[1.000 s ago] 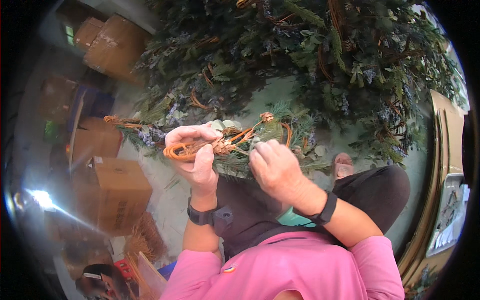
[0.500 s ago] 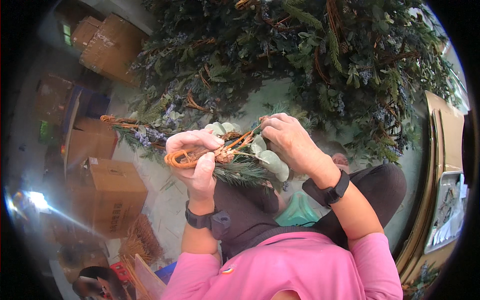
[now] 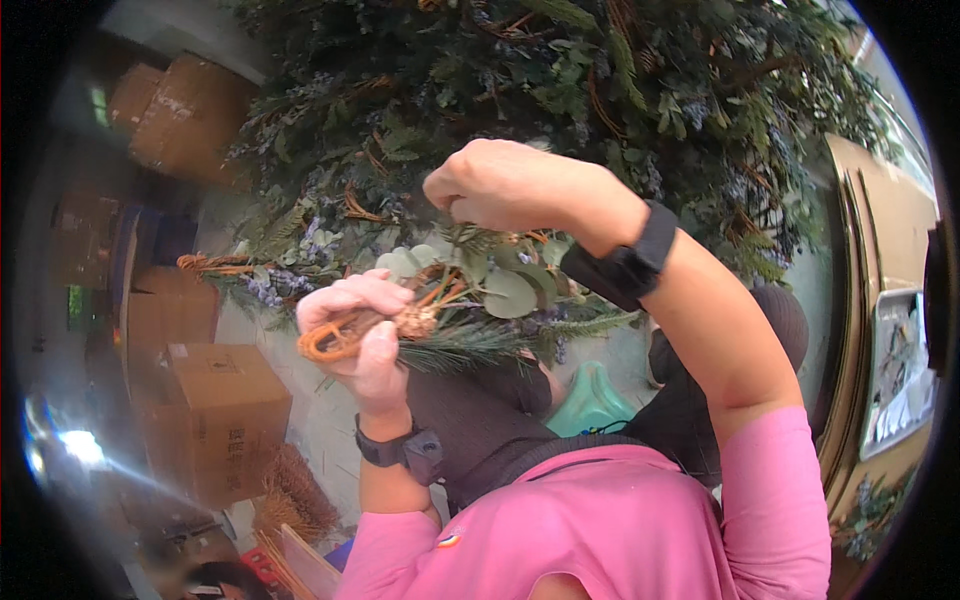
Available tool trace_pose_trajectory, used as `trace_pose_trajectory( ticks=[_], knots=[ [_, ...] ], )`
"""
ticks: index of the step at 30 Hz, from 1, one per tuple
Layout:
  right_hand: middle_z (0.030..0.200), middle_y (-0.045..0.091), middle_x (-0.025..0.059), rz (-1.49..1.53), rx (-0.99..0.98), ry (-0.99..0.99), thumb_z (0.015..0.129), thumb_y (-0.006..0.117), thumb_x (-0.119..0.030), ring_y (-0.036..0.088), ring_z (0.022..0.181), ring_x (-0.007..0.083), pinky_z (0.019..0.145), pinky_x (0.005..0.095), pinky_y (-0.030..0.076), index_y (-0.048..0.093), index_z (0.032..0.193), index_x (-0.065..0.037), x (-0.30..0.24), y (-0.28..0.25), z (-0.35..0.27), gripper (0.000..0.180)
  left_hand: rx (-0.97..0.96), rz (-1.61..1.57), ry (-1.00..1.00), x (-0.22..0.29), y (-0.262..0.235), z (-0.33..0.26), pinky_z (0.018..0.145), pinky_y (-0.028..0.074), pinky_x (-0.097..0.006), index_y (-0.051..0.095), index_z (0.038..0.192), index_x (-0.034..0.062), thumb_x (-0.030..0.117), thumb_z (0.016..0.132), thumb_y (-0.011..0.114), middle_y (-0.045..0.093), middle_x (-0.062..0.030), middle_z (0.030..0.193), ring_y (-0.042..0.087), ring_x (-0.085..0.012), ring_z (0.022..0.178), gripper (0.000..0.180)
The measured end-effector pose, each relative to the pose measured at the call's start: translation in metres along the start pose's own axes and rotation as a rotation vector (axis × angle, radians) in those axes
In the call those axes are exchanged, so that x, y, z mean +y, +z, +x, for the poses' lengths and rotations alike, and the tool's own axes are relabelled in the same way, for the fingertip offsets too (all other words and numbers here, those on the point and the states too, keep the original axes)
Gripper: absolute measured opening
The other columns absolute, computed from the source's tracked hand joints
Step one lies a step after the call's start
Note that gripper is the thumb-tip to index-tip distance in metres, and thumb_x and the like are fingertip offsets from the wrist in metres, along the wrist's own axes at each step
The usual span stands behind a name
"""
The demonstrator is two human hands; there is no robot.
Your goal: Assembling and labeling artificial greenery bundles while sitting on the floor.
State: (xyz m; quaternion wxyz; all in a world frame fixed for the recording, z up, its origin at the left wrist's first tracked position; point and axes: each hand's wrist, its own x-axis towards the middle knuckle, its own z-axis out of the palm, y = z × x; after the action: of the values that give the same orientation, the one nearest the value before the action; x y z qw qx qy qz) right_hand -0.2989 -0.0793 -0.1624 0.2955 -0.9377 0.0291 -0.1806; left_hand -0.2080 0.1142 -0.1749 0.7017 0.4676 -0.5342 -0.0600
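My left hand (image 3: 355, 320) is closed round the looped orange-brown vine stems (image 3: 335, 340) of an artificial greenery spray. A pinecone (image 3: 415, 320) sits by my thumb. Round pale-green eucalyptus leaves (image 3: 510, 292) and long pine needles (image 3: 450, 350) fan out to the right of that hand. My right hand (image 3: 490, 185) is raised beyond the leaves, its fingers curled together and pointing left. What they hold, if anything, is hidden. Purple-blue flower sprigs (image 3: 270, 285) and a second orange vine end (image 3: 200, 262) show left of my left hand.
A big heap of artificial greenery (image 3: 440, 90) fills the far side. Cardboard boxes (image 3: 225, 420) stand at the left, with brown twig bundles (image 3: 295, 490) nearer. Flat cardboard (image 3: 885, 230) and a silver tray (image 3: 895, 370) lie at the right. A green plastic stool (image 3: 590, 400) shows between my legs.
My right hand has gone up and left, away from the leaves it was working at. My left hand keeps its hold on the vine loop, shifted slightly left in view.
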Motion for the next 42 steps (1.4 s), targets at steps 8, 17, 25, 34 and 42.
trace_pose_trajectory(
  ticks=[8, 17, 25, 34, 42],
  knots=[
    [0.075, 0.06, 0.0182, 0.118, 0.523, 0.39, 0.075, 0.053, -0.013, 0.06, 0.072, 0.0337, 0.064, 0.0391, 0.047, 0.059, 0.083, -0.001, 0.082, 0.029, -0.067, 0.015, 0.42, -0.014, -0.148, -0.049, -0.088, 0.033, 0.082, 0.045, -0.043, 0.044, 0.093, 0.0022, -0.001, 0.072, 0.043, 0.054, -0.0113, 0.078, 0.057, -0.0247, 0.076, 0.021],
    [0.073, 0.059, 0.0219, 0.26, 0.228, 0.616, 0.071, 0.056, -0.012, 0.058, 0.074, 0.0381, 0.067, 0.0428, 0.046, 0.06, 0.075, 0.001, 0.134, 0.147, -0.126, 0.014, 0.561, -0.023, -0.272, -0.082, -0.134, 0.059, 0.073, 0.051, -0.036, 0.048, 0.086, 0.004, -0.003, 0.072, 0.052, 0.053, -0.0085, 0.078, 0.057, -0.023, 0.074, 0.016],
    [0.074, 0.059, 0.0217, 0.336, 0.211, 0.648, 0.07, 0.055, -0.009, 0.059, 0.076, 0.037, 0.066, 0.0403, 0.046, 0.059, 0.077, 0.002, 0.134, 0.156, -0.106, 0.013, 0.548, 0.077, -0.262, -0.106, -0.109, 0.102, 0.069, 0.049, -0.032, 0.05, 0.079, 0.004, -0.002, 0.071, 0.056, 0.052, -0.0051, 0.077, 0.056, -0.0187, 0.073, 0.011],
    [0.095, 0.054, 0.0032, 1.329, 0.459, 0.655, 0.08, 0.06, -0.015, 0.056, 0.08, 0.0149, 0.069, 0.0272, 0.047, 0.048, 0.117, -0.006, 0.08, 0.116, -0.064, 0.04, 0.497, 0.128, -0.172, -0.12, -0.078, 0.127, 0.061, 0.052, -0.034, 0.049, 0.075, 0.0019, -0.001, 0.071, 0.057, 0.055, -0.0059, 0.077, 0.058, -0.0177, 0.067, 0.01],
    [0.063, 0.055, 0.0049, 1.267, 0.672, 0.945, 0.08, 0.058, -0.011, 0.054, 0.044, 0.0138, 0.04, 0.0232, 0.045, 0.055, 0.078, 0.0, 0.097, 0.115, -0.036, 0.011, 0.396, 0.094, -0.206, -0.1, -0.058, 0.112, 0.064, 0.049, -0.031, 0.049, 0.082, 0.0036, 0.0, 0.072, 0.057, 0.052, -0.005, 0.076, 0.055, -0.016, 0.069, 0.013]
  ],
)
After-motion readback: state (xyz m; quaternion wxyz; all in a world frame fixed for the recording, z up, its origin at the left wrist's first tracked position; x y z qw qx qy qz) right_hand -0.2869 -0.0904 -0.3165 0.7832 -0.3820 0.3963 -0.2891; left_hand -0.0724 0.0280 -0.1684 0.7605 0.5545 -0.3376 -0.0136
